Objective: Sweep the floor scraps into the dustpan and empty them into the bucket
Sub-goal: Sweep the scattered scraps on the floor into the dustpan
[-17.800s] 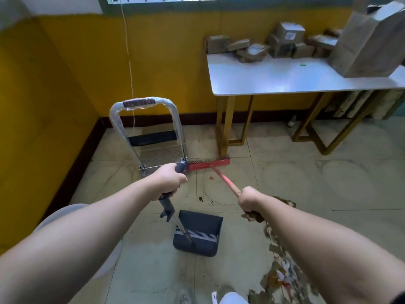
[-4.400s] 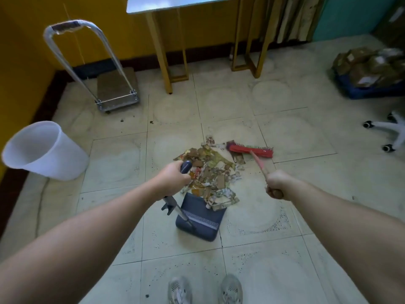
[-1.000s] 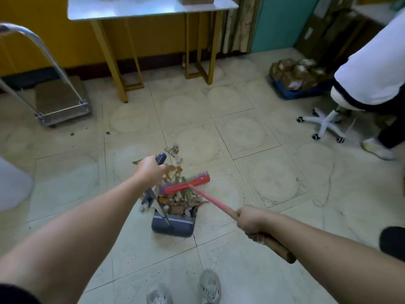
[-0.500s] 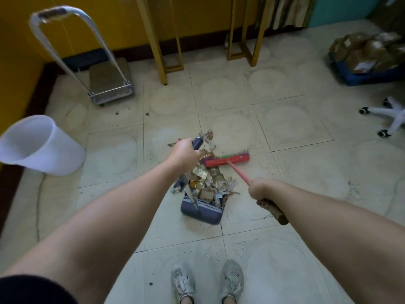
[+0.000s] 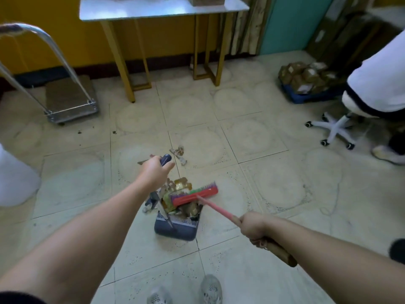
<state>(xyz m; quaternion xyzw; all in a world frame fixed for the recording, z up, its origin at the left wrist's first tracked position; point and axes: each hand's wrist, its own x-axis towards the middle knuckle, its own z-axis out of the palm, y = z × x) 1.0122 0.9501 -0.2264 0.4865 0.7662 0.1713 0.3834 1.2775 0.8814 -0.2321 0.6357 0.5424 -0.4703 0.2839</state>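
1. The left hand (image 5: 155, 173) is closed in a fist around the top of the dark blue dustpan handle (image 5: 166, 158). The handle's rounded end pokes out above the knuckles.
2. The right hand (image 5: 252, 227) is wrapped tightly around the broom stick (image 5: 215, 206). It grips where the pink shaft meets the brown end, which sticks out behind the wrist.
3. The dustpan (image 5: 176, 228) sits on the tiled floor (image 5: 274, 189) just ahead of the person's shoes (image 5: 210, 288).
4. The red broom head (image 5: 195, 195) lies across the dustpan's mouth and presses against the scraps (image 5: 180, 187).
5. Most of the scraps, brown and gold bits of paper and card, are heaped at the mouth and inside the pan.
6. A few stray pieces (image 5: 180, 152) lie on the floor beyond the left hand, apart from the heap.
7. The white bucket (image 5: 13, 178) stands at the left edge of the view, partly cut off and well apart from the dustpan.
8. Further back are a platform trolley (image 5: 70, 99) and a table (image 5: 164, 7) by the yellow wall.
9. On the right, another person in white (image 5: 381, 84) sits on a swivel chair (image 5: 335, 130).
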